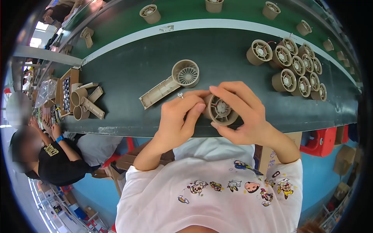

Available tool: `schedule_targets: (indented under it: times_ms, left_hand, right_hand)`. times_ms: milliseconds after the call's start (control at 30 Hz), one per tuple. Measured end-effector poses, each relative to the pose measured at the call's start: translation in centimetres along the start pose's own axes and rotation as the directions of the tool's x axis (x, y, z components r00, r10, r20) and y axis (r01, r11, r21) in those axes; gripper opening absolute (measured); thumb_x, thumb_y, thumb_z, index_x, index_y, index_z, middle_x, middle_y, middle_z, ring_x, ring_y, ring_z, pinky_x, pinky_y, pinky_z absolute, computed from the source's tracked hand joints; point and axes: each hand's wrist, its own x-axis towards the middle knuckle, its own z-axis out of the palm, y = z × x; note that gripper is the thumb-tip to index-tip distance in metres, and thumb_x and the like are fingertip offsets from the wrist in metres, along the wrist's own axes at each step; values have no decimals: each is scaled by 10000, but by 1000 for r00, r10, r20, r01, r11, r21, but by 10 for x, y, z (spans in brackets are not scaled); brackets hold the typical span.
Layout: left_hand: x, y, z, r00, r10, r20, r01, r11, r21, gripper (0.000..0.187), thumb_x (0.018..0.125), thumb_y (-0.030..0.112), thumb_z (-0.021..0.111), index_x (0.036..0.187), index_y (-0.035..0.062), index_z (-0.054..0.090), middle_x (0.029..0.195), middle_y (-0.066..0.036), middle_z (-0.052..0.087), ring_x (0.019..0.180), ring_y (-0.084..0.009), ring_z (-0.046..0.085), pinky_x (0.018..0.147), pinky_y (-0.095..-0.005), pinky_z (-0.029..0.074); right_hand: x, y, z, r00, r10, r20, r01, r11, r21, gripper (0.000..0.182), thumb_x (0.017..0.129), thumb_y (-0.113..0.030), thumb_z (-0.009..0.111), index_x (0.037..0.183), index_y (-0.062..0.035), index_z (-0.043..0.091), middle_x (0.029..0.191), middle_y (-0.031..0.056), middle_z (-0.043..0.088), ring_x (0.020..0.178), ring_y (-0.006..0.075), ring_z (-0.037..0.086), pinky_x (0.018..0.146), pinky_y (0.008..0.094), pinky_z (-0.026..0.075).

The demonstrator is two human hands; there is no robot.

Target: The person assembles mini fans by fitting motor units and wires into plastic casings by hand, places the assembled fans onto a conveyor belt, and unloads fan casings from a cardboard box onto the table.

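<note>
Between my hands, just above the near edge of the dark bench, is a beige round fan housing [221, 110] with its spoked motor side showing. My right hand [244, 114] wraps around its top and right side, thumb at the lower rim. At its left side my left hand [180, 114] pinches with thumb and forefinger against the housing; a ring is on one finger. Whether a small part sits in that pinch is hidden. Just beyond my left hand lies a beige fan casing with a handle [169, 85], its round grille [188, 75] facing up.
Several beige fan housings [287, 79] are grouped at the right. More, such as one housing [150, 14], stand on the green belt [182, 13] behind a white rail. At left are handled casings [87, 103] and a box of small dark parts [67, 93]. A co-worker [58, 159] sits left.
</note>
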Motion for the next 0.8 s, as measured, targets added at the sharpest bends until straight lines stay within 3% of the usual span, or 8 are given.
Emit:
schedule_targets:
  times_ms: [33, 100, 133, 200, 400, 567, 633, 800]
  left_hand:
    - [-5, -1, 0, 1000, -8, -1, 8, 1000, 5, 85, 877, 17, 583, 841, -55, 609, 1039, -230, 659, 657, -240, 627, 634, -285, 502]
    - [-14, -9, 1, 977, -214, 0, 182, 830, -528, 157, 892, 6, 552, 779, -82, 617, 1079, -230, 661, 737, -163, 643, 660, -258, 506]
    - [-16, -11, -1, 984, -177, 1, 146, 810, -569, 214, 900, 1, 534, 737, -100, 629, 1118, -241, 650, 828, -133, 640, 698, -248, 512]
    - [-19, -7, -3, 977, -212, 15, 180, 787, -590, 221, 899, 3, 536, 728, -100, 631, 1125, -251, 645, 850, -141, 647, 711, -246, 513]
    - [-28, -6, 1, 959, -284, 1, 215, 723, -656, 235, 905, 15, 544, 719, -95, 637, 1129, -234, 651, 868, -144, 653, 719, -255, 524]
    - [-33, -8, 4, 960, -279, 2, 204, 699, -685, 170, 910, 18, 556, 905, -97, 681, 1115, -200, 665, 764, -100, 615, 650, -229, 512]
    - [-33, -9, 5, 965, -261, 7, 191, 688, -700, 177, 910, 19, 562, 980, -92, 681, 1112, -188, 669, 733, -86, 597, 624, -220, 504]
    - [-31, -5, 5, 957, -289, 29, 222, 664, -714, 189, 908, 15, 562, 1018, -83, 680, 1095, -172, 676, 731, -81, 593, 626, -217, 514]
  right_hand:
    - [-2, 1, 2, 999, -18, -42, 20, 998, 57, 601, 563, -19, 752, 1141, 8, 589, 1066, 159, 576, 892, 317, 595, 744, 363, 513]
    - [-4, 3, 4, 996, -41, -77, 50, 991, 121, 570, 567, -15, 763, 1112, 15, 598, 1060, 169, 593, 872, 317, 611, 732, 354, 521]
    - [-5, 4, 6, 990, -67, -123, 85, 985, 152, 531, 571, -12, 768, 1076, 16, 606, 1044, 183, 605, 845, 317, 624, 718, 348, 527]
    - [-8, 4, 7, 983, -80, -167, 108, 980, 168, 451, 577, -1, 770, 1000, 20, 613, 1055, 238, 616, 791, 320, 648, 697, 343, 541]
    - [-12, 6, 9, 978, -137, -160, 157, 980, 122, 414, 549, 9, 750, 950, 22, 649, 1117, 288, 599, 806, 339, 657, 689, 351, 551]
    - [-14, 10, 8, 979, -177, -105, 192, 968, 162, 424, 527, -5, 751, 943, -8, 667, 1118, 301, 597, 798, 340, 673, 695, 351, 559]
    - [-15, 10, 11, 975, -131, -178, 165, 968, 192, 409, 534, -18, 749, 935, -16, 670, 1115, 315, 594, 807, 342, 677, 710, 350, 562]
    - [-11, 10, 5, 959, -249, -133, 262, 961, 94, 387, 559, -30, 740, 937, -7, 660, 1108, 330, 589, 789, 339, 672, 701, 361, 564]
